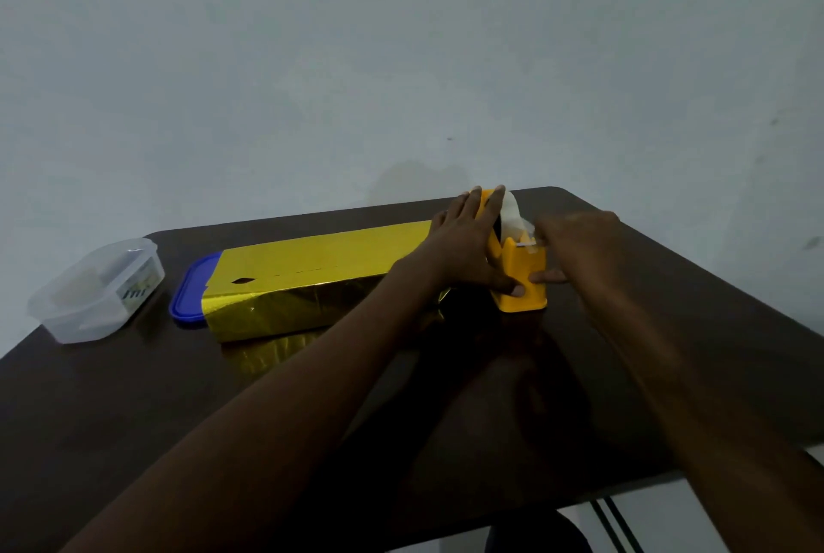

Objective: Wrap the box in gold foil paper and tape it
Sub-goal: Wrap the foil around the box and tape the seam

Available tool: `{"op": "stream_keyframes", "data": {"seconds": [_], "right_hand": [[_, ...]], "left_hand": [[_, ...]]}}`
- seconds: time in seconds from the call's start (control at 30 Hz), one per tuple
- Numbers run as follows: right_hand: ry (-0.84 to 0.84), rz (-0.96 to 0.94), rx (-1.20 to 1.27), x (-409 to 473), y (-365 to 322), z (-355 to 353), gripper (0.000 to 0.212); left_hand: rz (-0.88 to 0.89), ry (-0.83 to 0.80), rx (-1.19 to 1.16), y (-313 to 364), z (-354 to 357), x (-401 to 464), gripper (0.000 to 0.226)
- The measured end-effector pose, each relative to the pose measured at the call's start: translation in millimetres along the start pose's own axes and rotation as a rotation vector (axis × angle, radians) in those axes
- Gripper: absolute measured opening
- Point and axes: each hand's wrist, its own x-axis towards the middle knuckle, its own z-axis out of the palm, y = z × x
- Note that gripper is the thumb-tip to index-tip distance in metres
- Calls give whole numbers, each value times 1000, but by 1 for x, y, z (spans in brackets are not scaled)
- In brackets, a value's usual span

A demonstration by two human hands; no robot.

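A long box wrapped in gold foil paper [307,280] lies across the dark table, with a small tear near its left end. To its right stands a yellow tape dispenser [519,280] holding a roll of pale tape [512,213]. My left hand [468,249] grips the dispenser, fingers over its top and thumb against its front face. My right hand [575,244], blurred, is at the dispenser's cutter end, thumb against its right side and fingers at the tape end.
A blue lid [189,298] lies under the box's left end. Further left stands a clear plastic container [96,289]. The dark table [133,409] ends against a pale wall behind; its right and near edges are in view.
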Motion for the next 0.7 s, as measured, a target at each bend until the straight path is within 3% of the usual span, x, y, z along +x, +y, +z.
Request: {"op": "stream_keyframes", "data": {"seconds": [0.03, 0.13, 0.4, 0.7], "right_hand": [[42, 9, 77, -9, 3, 1, 22], [243, -130, 35, -16, 34, 9, 26], [181, 90, 176, -13, 47, 17, 24], [79, 193, 384, -14, 48, 20, 18]], "left_hand": [[18, 0, -8, 1, -4, 0, 137], [12, -1, -13, 1, -7, 1, 139], [17, -10, 30, -8, -4, 3, 136], [30, -8, 51, -11, -3, 1, 136]]}}
